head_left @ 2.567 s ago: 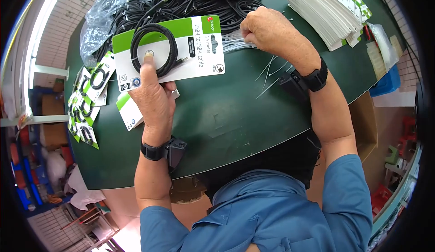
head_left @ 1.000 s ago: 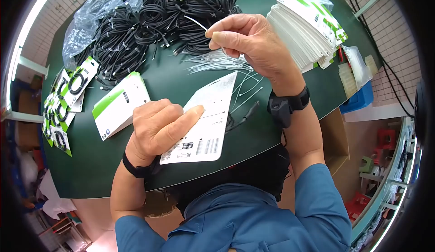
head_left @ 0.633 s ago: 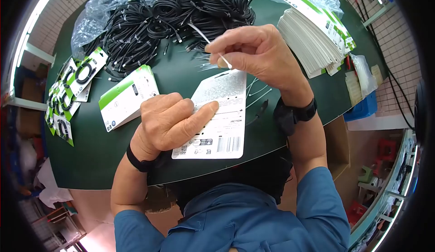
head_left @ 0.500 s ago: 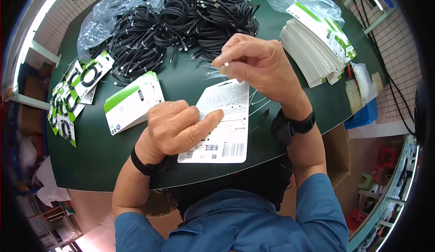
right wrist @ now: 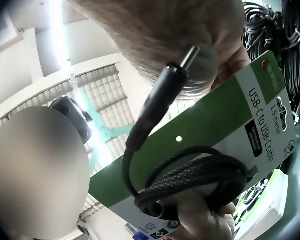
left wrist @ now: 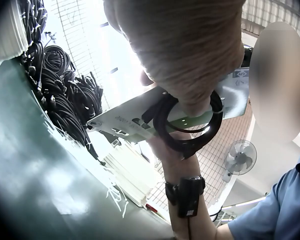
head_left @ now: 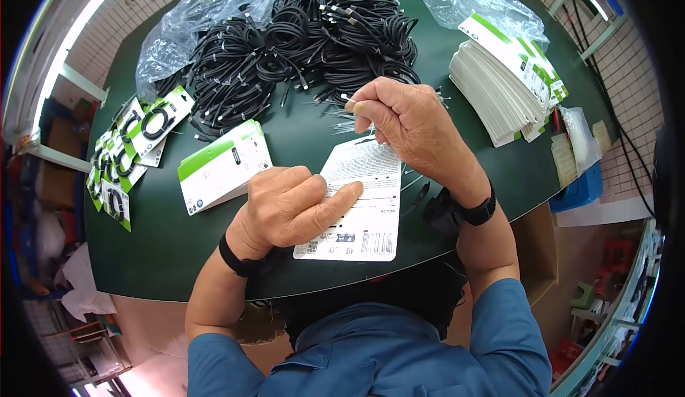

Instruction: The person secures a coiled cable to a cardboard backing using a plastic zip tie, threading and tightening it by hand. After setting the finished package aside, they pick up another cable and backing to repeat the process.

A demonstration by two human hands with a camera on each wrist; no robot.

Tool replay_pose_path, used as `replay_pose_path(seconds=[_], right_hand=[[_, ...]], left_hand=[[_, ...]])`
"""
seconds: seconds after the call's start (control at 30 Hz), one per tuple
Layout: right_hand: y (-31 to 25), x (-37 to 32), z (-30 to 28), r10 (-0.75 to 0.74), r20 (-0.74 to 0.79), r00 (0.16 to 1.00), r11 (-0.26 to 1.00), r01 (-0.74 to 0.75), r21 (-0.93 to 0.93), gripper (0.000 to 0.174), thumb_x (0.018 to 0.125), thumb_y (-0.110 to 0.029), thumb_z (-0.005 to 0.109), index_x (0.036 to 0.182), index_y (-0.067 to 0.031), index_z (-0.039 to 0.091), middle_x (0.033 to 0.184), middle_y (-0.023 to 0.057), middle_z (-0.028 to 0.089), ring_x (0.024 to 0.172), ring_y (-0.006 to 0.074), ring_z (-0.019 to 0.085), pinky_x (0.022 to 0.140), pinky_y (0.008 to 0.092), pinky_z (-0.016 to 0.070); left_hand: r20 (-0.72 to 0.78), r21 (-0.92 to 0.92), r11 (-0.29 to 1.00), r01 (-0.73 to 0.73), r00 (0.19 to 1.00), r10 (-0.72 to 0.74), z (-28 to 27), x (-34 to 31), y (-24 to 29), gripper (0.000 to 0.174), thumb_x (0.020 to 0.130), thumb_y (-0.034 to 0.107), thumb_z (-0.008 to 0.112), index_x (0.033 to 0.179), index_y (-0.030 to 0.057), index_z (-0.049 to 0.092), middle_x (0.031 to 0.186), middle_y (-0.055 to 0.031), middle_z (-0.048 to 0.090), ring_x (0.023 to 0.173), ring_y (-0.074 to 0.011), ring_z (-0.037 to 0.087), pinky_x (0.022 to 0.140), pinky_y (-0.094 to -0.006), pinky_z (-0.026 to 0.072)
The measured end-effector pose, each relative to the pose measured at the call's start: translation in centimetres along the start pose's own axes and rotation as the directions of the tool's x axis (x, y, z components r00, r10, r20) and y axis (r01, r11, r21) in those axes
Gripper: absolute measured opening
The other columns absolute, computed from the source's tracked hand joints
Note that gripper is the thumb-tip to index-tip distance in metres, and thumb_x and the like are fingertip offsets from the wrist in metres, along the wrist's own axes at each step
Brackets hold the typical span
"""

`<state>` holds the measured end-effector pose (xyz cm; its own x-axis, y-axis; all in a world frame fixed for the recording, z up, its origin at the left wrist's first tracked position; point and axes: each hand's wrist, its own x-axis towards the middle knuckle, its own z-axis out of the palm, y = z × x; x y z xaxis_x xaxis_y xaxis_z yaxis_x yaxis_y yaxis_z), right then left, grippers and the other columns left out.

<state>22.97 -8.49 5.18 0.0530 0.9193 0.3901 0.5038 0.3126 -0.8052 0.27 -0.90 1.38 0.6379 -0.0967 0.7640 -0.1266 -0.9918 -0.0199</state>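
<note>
My left grip [head_left: 285,208] is clamped on a card [head_left: 364,215]. It is held back side up just above the near edge of the tabletop [head_left: 178,254], with the forefinger laid along the print. From below, the left wrist view shows the other fingers pressing a coiled cable [left wrist: 190,127] against the card's green face. My right grip [head_left: 407,129] is closed in a pinch on a white tie [head_left: 347,99] at the card's far edge. I cannot see the tie's lower end, so I cannot tell whether it has entered a hole.

My reading is that this card is about half done. The cable is seated on it, but no tie shows round the coil in either wrist view, so the fastening is left.

The batch looks barely begun. A few finished cards [head_left: 135,147] lie fanned at the far left, with a small stack [head_left: 225,165] just beside them. Against that, there is a big heap of cables [head_left: 300,40] at the far side, spilling from a clear bag [head_left: 178,26]. There is also a tall stack of blank cards [head_left: 499,83] to the right. Loose ties [head_left: 410,179] lie scattered by the card.

The tabletop is dark green and rounded. Beyond it are white tiled walls, a blue bin [head_left: 581,190] at the right and a wall fan [left wrist: 241,155].
</note>
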Motion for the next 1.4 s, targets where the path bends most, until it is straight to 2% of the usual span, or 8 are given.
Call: replay_pose_path(seconds=[0.07,0.17,0.2,0.3,0.33,0.43,0.53,1.4], right_hand=[[0.3,0.1,0.1,-0.017,-0.002,1.000,1.000,0.017,0.003,0.011,0.103,-0.004,0.062,0.101,0.0023,0.071,0.084,0.0057,0.072,0.062,0.0070,0.059,0.055,0.0237,0.0484],[0.8,0.5,-0.1,-0.322,-0.058,0.945,0.940,0.311,-0.143,0.008,0.100,0.000,0.063,0.101,0.0038,0.070,0.092,0.0090,0.072,0.066,0.0085,0.061,0.058,0.0233,0.0496],[0.6,0.1,0.1,-0.299,-0.051,0.953,0.948,0.291,-0.126,0.008,0.100,0.000,0.063,0.101,0.0038,0.070,0.092,0.0090,0.072,0.066,0.0085,0.061,0.058,0.0233,0.0496],[-0.8,-0.5,0.3,-0.130,-0.116,0.985,0.957,0.155,0.245,0.008,0.097,0.001,0.067,0.103,0.0052,0.070,0.098,0.0136,0.071,0.069,0.0108,0.062,0.060,0.0231,0.0510],[-1.1,-0.9,0.5,-0.105,-0.104,0.989,0.955,0.129,0.268,0.008,0.097,0.001,0.067,0.103,0.0052,0.070,0.098,0.0136,0.071,0.069,0.0108,0.062,0.060,0.0231,0.0510],[-1.9,-1.1,0.2,-0.187,-0.144,0.972,0.921,0.224,0.319,0.008,0.096,0.002,0.069,0.103,0.0047,0.068,0.097,0.0172,0.070,0.070,0.0130,0.064,0.061,0.0230,0.0522],[-1.4,-1.3,-0.3,-0.287,-0.073,0.955,0.890,0.294,0.349,0.009,0.095,0.003,0.069,0.104,0.0043,0.066,0.095,0.0184,0.069,0.072,0.0136,0.066,0.061,0.0231,0.0526],[-1.4,-1.5,1.0,-0.289,0.040,0.956,0.892,0.254,0.375,0.016,0.089,0.009,0.072,0.103,0.0057,0.065,0.094,0.0188,0.069,0.078,0.0171,0.069,0.067,0.0261,0.0561]], left_hand=[[0.011,0.000,1.000,0.002,1.000,-0.002,-0.2,0.0,0.0,0.047,0.071,0.014,0.081,0.117,0.0094,0.075,0.063,0.0054,0.041,0.051,-0.0076,0.042,0.042,-0.0268,0.0289],[0.038,-0.007,1.000,0.016,0.999,-0.016,-0.5,0.1,0.1,0.047,0.071,0.016,0.080,0.118,0.0100,0.075,0.064,0.0052,0.041,0.051,-0.0078,0.042,0.042,-0.0266,0.0288],[0.033,-0.005,1.000,-0.005,0.999,0.006,-0.6,0.2,0.1,0.047,0.071,0.017,0.080,0.118,0.0102,0.075,0.064,0.0051,0.041,0.051,-0.0078,0.042,0.042,-0.0264,0.0289],[0.041,-0.008,1.000,-0.021,0.999,0.021,-1.0,0.2,0.6,0.047,0.071,0.018,0.080,0.118,0.0106,0.076,0.064,0.0051,0.041,0.051,-0.0080,0.042,0.042,-0.0261,0.0290],[0.069,0.001,1.000,-0.009,0.998,0.009,-1.3,0.1,1.1,0.049,0.069,0.019,0.081,0.117,0.0120,0.076,0.069,0.0028,0.047,0.054,-0.0100,0.047,0.044,-0.0266,0.0322],[0.124,0.038,0.999,-0.006,0.992,0.001,-1.4,0.0,1.4,0.052,0.064,0.022,0.084,0.115,0.0149,0.077,0.080,-0.0019,0.059,0.059,-0.0140,0.056,0.048,-0.0276,0.0388],[0.018,0.034,0.996,-0.078,0.997,0.077,-0.5,0.1,1.3,0.052,0.069,0.021,0.081,0.121,0.0142,0.076,0.068,0.0049,0.044,0.052,-0.0070,0.043,0.043,-0.0245,0.0285],[0.004,0.048,0.996,-0.080,0.997,0.080,-0.6,-0.2,1.4,0.057,0.065,0.022,0.081,0.121,0.0161,0.075,0.070,0.0044,0.047,0.053,-0.0078,0.043,0.044,-0.0243,0.0283]])
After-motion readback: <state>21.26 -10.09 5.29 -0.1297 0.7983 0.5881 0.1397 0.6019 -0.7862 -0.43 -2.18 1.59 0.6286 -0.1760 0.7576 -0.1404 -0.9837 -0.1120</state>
